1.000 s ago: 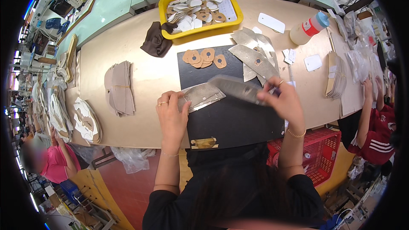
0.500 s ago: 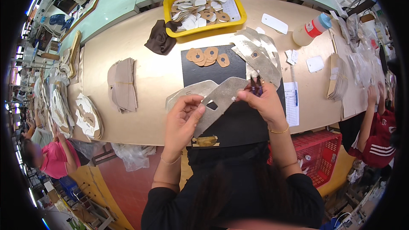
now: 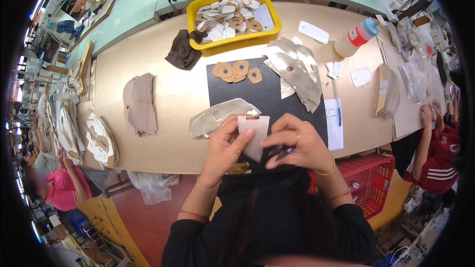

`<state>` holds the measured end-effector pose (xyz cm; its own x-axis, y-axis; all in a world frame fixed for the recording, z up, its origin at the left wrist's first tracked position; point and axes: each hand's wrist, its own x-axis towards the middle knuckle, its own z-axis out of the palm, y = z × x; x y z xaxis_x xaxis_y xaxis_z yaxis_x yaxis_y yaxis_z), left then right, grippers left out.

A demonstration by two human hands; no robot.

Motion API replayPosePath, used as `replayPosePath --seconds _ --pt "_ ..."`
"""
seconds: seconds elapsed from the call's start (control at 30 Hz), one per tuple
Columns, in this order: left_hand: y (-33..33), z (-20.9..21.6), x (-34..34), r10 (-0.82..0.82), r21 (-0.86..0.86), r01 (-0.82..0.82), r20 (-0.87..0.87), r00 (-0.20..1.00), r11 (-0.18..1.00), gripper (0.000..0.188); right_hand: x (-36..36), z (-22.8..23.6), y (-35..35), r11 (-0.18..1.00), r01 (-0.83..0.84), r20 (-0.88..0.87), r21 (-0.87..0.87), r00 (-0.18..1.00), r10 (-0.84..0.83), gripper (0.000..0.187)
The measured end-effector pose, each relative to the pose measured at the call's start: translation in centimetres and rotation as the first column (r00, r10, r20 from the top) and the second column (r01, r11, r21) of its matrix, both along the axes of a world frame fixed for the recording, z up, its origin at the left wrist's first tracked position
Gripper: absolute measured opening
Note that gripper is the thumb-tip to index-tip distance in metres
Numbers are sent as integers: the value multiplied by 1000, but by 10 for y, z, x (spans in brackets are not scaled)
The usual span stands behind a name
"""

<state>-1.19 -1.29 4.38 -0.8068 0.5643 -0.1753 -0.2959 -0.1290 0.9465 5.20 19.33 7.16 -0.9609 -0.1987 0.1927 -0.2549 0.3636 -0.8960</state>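
My left hand point(image 3: 225, 146) grips a folded beige piece of fabric point(image 3: 256, 143), with a slot-like opening along its top edge. Close by its right edge, my right hand point(image 3: 303, 143) keeps a small dark pair of thread snips point(image 3: 283, 153) in its curled fingers; whether a fingertip touches the fabric I cannot tell. On the black mat point(image 3: 297, 118) lie several tan rounded patches point(image 3: 239, 70) with dark centres. Silvery-grey cut pieces point(image 3: 300, 76) are fanned out at the mat's upper right. More grey pieces point(image 3: 213, 118) with a square hole lie beyond my left hand.
A yellow tray point(image 3: 232, 43) of white and tan patches stands at the back, beside a dark cloth point(image 3: 184, 52). Farther right are a bottle point(image 3: 354, 38), a paper sheet point(image 3: 334, 131) and a pen point(image 3: 339, 114). Bundled pieces point(image 3: 140, 104) lie left. Co-workers sit at both sides.
The grey piece, flat and stretched between both hands before, is now folded upright with its beige side showing. My right hand has moved lower and nearer to me, still holding the snips.
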Motion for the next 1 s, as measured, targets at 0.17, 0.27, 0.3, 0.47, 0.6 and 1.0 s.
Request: replayPosePath --seconds 0.17,0.27,0.3,0.47,0.6,1.0 --pt "-5 7 0 -47 -127 30 -131 990 991 22 -1 -6 4 953 293 34 -76 956 -291 35" --pt "-5 10 2 -116 -220 55 -274 955 974 21 -1 -6 1 967 255 24 10 966 -256 31" --pt "-5 10 2 -118 -217 56 -286 951 975 21 -1 -5 1 967 254 30 8 967 -254 31" --pt "-6 10 4 -130 -219 58 -332 934 974 20 -1 -3 -2 967 253 0 10 967 -253 26" --pt "-5 7 5 -124 -192 70 -285 951 979 21 1 -3 -3 963 269 -39 17 962 -269 23" --pt "-2 10 13 -62 -115 42 -173 983 992 18 5 -8 -6 943 333 -173 -19 928 -331 19"
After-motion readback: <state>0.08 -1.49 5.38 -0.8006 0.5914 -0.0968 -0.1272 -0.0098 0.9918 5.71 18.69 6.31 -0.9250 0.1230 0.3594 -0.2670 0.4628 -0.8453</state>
